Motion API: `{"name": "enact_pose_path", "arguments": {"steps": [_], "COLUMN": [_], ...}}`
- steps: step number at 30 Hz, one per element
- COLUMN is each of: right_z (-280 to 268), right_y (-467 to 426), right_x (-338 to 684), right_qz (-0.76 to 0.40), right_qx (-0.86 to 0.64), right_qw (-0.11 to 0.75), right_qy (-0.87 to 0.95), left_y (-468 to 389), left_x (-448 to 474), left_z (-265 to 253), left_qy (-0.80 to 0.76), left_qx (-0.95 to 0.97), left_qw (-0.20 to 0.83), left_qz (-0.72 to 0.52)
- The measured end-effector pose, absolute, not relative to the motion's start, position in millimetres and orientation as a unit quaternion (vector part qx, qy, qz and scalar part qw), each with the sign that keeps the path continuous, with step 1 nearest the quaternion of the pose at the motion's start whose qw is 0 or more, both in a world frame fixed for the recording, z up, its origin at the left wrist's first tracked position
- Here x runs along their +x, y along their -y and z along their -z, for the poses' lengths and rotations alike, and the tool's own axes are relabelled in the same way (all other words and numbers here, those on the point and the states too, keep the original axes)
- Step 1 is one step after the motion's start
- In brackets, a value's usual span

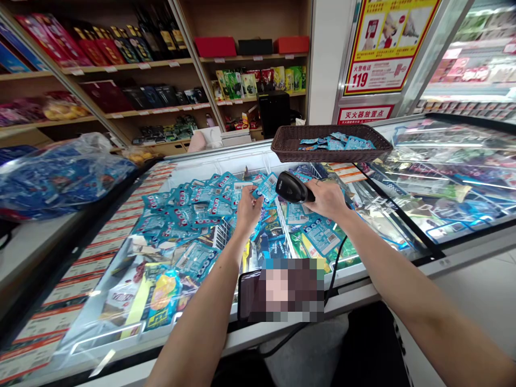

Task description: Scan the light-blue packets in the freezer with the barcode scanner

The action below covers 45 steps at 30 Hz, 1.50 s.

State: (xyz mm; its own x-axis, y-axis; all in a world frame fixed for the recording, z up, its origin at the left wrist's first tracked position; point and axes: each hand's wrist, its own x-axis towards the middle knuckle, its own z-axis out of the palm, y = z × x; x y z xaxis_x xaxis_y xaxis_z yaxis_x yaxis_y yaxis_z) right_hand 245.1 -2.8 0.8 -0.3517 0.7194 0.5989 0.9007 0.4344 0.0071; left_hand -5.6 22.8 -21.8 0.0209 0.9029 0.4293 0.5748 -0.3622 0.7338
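Left-hand fingers (258, 202) pinch a blue packet (267, 188); right-hand fingers (324, 194) clasp a scanner (290, 186), more packets (189, 200) lying beside the left.

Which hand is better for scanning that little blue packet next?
Probably the right hand: it grips the black scanner, whose head is close to the blue packet, while the left hand is busy pinching that packet.

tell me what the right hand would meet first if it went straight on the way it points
Probably the blue packet pinched in the left hand: the black scanner in the right hand points toward it, its head at the packet's edge in this view, though depth is unclear.
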Motion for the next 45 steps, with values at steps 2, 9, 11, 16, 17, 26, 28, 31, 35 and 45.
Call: {"name": "enact_pose_path", "arguments": {"steps": [2, 9, 11, 16, 17, 26, 28, 31, 35, 45], "right_z": [-1, -2, -2, -1, -1, -2, -2, -2, -2, -6], "right_y": [3, 4, 4, 4, 4, 4, 4, 1, -2, -2], "right_x": [245, 244, 244, 245, 245, 245, 247, 251, 256, 258], "right_qz": [0.168, 0.164, 0.163, 0.166, 0.166, 0.169, 0.172, 0.174, 0.177, 0.16], "right_qx": [-0.506, -0.511, -0.511, -0.51, -0.51, -0.529, -0.555, -0.597, -0.646, -0.669], "right_qw": [0.26, 0.248, 0.246, 0.246, 0.247, 0.252, 0.258, 0.265, 0.269, 0.258], "right_qy": [0.805, 0.807, 0.807, 0.807, 0.807, 0.793, 0.772, 0.737, 0.693, 0.679], "left_y": [-23, -23, -23, -24, -24, -22, -21, -22, -27, -6], "left_x": [-6, -6, -6, -7, -7, -6, -8, -20, -42, -27], "left_z": [22, 23, 23, 24, 24, 22, 18, 13, 14, 3], "left_qy": [-0.533, -0.524, -0.523, -0.527, -0.527, -0.527, -0.526, -0.559, -0.632, -0.532], "left_qx": [0.692, 0.692, 0.693, 0.694, 0.694, 0.675, 0.666, 0.641, 0.589, 0.755], "left_qw": [0.183, 0.188, 0.188, 0.183, 0.184, 0.157, 0.128, 0.06, -0.005, -0.121], "left_qz": [-0.452, -0.46, -0.46, -0.455, -0.455, -0.492, -0.512, -0.523, -0.503, -0.364]}}
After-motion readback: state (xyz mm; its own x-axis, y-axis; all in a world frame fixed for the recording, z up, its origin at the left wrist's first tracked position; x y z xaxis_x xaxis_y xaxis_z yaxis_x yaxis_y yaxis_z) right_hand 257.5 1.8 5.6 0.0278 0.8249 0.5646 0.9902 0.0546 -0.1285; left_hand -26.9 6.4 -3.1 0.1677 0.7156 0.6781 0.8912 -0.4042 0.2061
